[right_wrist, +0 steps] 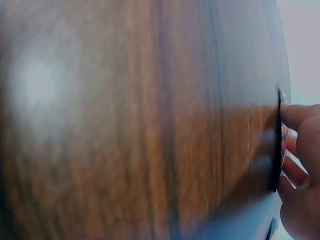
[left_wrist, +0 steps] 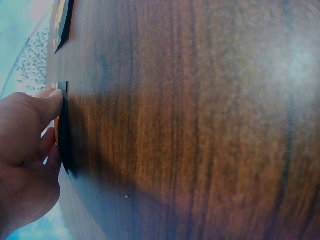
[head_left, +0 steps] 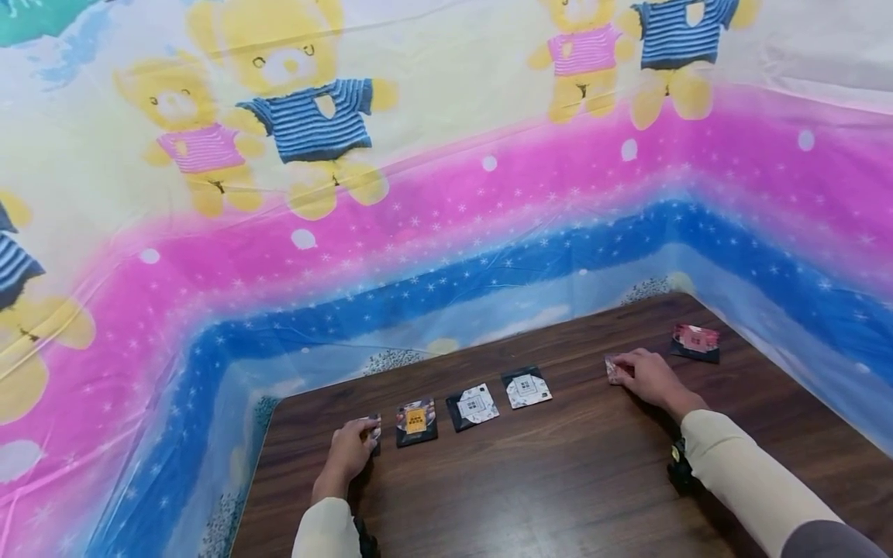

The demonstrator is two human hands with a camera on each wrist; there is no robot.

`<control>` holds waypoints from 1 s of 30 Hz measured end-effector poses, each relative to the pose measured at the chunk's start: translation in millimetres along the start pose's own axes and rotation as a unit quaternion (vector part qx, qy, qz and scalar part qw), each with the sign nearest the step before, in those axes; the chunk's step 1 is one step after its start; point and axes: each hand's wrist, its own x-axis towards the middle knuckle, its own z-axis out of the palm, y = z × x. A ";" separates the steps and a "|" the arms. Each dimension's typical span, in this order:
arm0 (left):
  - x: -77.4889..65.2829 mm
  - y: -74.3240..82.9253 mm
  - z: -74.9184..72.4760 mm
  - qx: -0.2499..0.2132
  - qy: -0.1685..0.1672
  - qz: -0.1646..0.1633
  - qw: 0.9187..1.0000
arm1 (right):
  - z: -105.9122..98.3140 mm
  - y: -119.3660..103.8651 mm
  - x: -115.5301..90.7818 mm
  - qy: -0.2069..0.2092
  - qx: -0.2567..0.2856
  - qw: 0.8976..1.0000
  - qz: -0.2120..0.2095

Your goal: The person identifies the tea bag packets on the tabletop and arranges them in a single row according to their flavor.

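Note:
At the left end of a row of small square packets, my left hand (head_left: 346,453) grips a dark-edged packet (head_left: 377,436), mostly hidden under the fingers. In the left wrist view its thumb lies at the edge of this black-backed packet (left_wrist: 63,130), the other fingers bent over the printed side. My right hand (head_left: 652,377) holds a pinkish patterned packet (head_left: 611,370) farther right, partly covered by the fingers. The right wrist view has the thumb on that packet (right_wrist: 278,145), seen edge-on, with the fingers curled behind.
Between the hands lie a packet with an orange label (head_left: 416,421) and two black-and-white packets (head_left: 474,405) (head_left: 527,387). Beyond the right hand is a red and black packet (head_left: 696,341). A bear-printed cloth (head_left: 446,256) rises behind the brown wooden table (head_left: 530,473).

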 end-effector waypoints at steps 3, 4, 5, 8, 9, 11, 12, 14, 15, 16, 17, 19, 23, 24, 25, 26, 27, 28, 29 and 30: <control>-0.2 0.0 -0.9 0.004 0.003 0.006 1.000 | 2.6 -2.7 3.1 -0.006 0.008 1.000 0.000; -0.3 0.3 -1.2 0.005 0.003 0.007 1.000 | 3.4 -3.7 4.0 -0.008 0.010 1.000 0.000; -0.5 0.2 -1.5 0.006 0.003 0.009 1.000 | 4.4 -4.8 4.8 -0.010 0.012 1.000 0.000; -0.6 0.6 -2.1 0.005 0.001 0.012 1.000 | 6.5 -8.8 6.7 -0.013 0.014 1.000 -0.006; -0.3 0.6 -2.0 0.004 0.001 0.013 1.000 | 7.1 -10.2 7.2 -0.014 0.016 1.000 -0.010; -0.4 0.6 -2.1 0.003 -0.001 0.013 1.000 | 8.3 -12.8 8.4 -0.014 0.018 1.000 -0.016; -0.3 0.5 -1.9 0.002 -0.001 0.012 1.000 | 8.9 -14.4 8.9 -0.015 0.020 1.000 -0.018; -0.3 0.1 -1.4 0.001 -0.001 0.011 1.000 | 10.0 -18.0 9.8 -0.014 0.026 0.999 -0.026; -0.1 -0.3 -0.9 0.000 -0.001 0.010 1.000 | 10.5 -20.0 10.2 -0.014 0.027 0.999 -0.030; -0.1 -0.8 -0.3 0.001 0.000 0.010 1.000 | 11.4 -21.7 10.8 -0.013 0.027 0.999 -0.033; -0.2 -1.1 0.2 0.001 0.001 0.011 1.000 | 12.5 -23.1 11.4 -0.012 0.027 0.999 -0.038; -0.2 -1.0 0.7 0.000 0.001 0.010 1.000 | 14.7 -26.0 13.0 -0.010 0.026 0.999 -0.045; -0.5 0.5 -0.9 -0.004 0.003 0.012 1.000 | 19.7 -31.0 17.6 -0.009 0.022 0.998 -0.050; -0.6 0.9 -1.3 -0.005 0.003 0.012 1.000 | 21.0 -32.3 18.7 -0.009 0.022 0.998 -0.050; -0.9 1.2 -1.7 -0.005 0.003 0.013 1.000 | 22.5 -33.5 19.9 -0.010 0.022 0.998 -0.050; -1.0 1.0 -1.8 -0.003 0.004 0.014 1.000 | 24.0 -34.7 21.1 -0.011 0.022 0.999 -0.048; -1.1 0.9 -1.9 -0.004 0.004 0.012 1.000 | 25.2 -36.1 22.1 -0.013 0.021 0.998 -0.050; -1.2 0.7 -1.7 -0.003 0.004 0.012 1.000 | 26.3 -37.7 22.9 -0.015 0.020 0.998 -0.051; -1.1 0.4 -1.5 -0.003 0.003 0.009 1.000 | 27.2 -39.3 23.7 -0.017 0.021 0.998 -0.052; -1.1 0.2 -1.3 -0.002 0.002 0.009 1.000 | 28.1 -41.2 24.5 -0.019 0.021 0.998 -0.053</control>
